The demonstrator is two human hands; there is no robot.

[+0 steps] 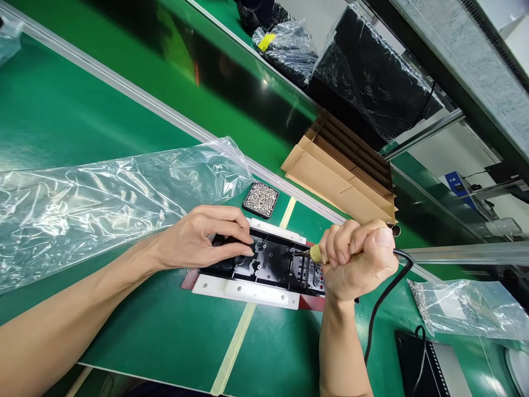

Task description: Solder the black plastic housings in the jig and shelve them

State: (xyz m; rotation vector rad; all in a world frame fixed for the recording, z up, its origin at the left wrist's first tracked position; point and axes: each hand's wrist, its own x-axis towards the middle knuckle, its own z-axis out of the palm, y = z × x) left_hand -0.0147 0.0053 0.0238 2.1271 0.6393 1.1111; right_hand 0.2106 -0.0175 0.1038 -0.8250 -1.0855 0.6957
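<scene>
The left hand (198, 238) lies flat, palm down, on the left end of a black moulded plastic panel (268, 263); its grip is loose, fingers stretched out and pressing on the panel, closed around nothing. The panel sits in a white plastic fixture with red edges (248, 290), which rests on the green table (165, 331) near the centre of the view.

The right hand (357, 259) is at three o'clock from the panel, its grip clenched tight in a fist around a corded electric screwdriver with a yellowish nose (316, 253). The tool's tip points toward nine o'clock and meets the panel's right part. A black cable (384, 300) runs from behind the fist and curves down toward six o'clock.

At twelve o'clock from the panel, just beyond the fixture, stands a small black square tray filled with silvery screws (260, 199). A pale yellow tape strip (235, 344) crosses the table from that tray's side down toward six o'clock, passing under the fixture.

At nine to ten o'clock a large crumpled clear plastic bag (103, 198) lies across the table. At one o'clock a stack of flat brown cardboard pieces (343, 176) rests beside the green conveyor belt (198, 71), and further off lie black parts wrapped in clear film (372, 71). At four o'clock lies a smaller clear plastic bag (467, 309), and beneath it a black flat device (417, 358).
</scene>
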